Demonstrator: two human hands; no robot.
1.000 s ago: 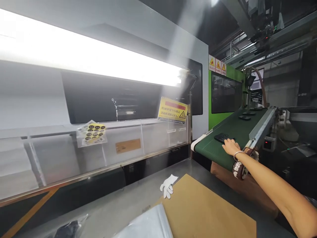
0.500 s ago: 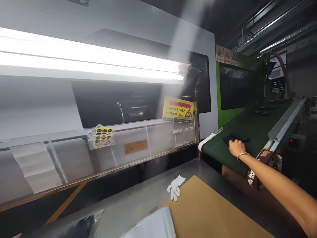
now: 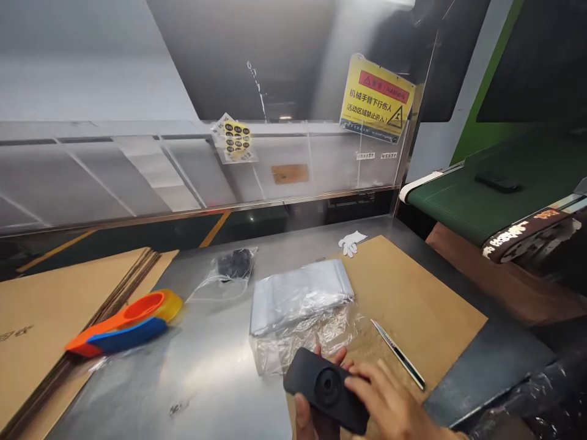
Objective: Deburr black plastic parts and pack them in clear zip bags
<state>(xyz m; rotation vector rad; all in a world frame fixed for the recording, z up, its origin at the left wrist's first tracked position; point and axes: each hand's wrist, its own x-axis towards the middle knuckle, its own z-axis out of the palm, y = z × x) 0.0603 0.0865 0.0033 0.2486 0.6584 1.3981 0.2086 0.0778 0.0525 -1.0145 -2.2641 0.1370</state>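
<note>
Near the bottom of the view is a rectangular black plastic part [image 3: 302, 371] with a round recessed ring and a hole in its face. My left hand [image 3: 303, 415] grips it from below, thumb on the near edge and fingertips showing behind the far edge. My right hand [image 3: 394, 400] has its bent fingers on the right end of the same part. Beneath and beyond the hands lies a stack of clear plastic bags [image 3: 302, 290]. A utility knife [image 3: 398, 354] rests on the cardboard sheet [image 3: 413, 293] to the right.
A green conveyor belt [image 3: 454, 205] at right carries another black part [image 3: 498, 181]. On the metal table [image 3: 192, 366] are a white glove [image 3: 351, 242], a bagged dark item [image 3: 235, 266], an orange and blue tape dispenser [image 3: 132, 324] and stacked cardboard [image 3: 68, 293] at left.
My right hand has come back from the conveyor to the table with a black plastic part. My left hand has entered view, holding it too. The view has turned downward.
</note>
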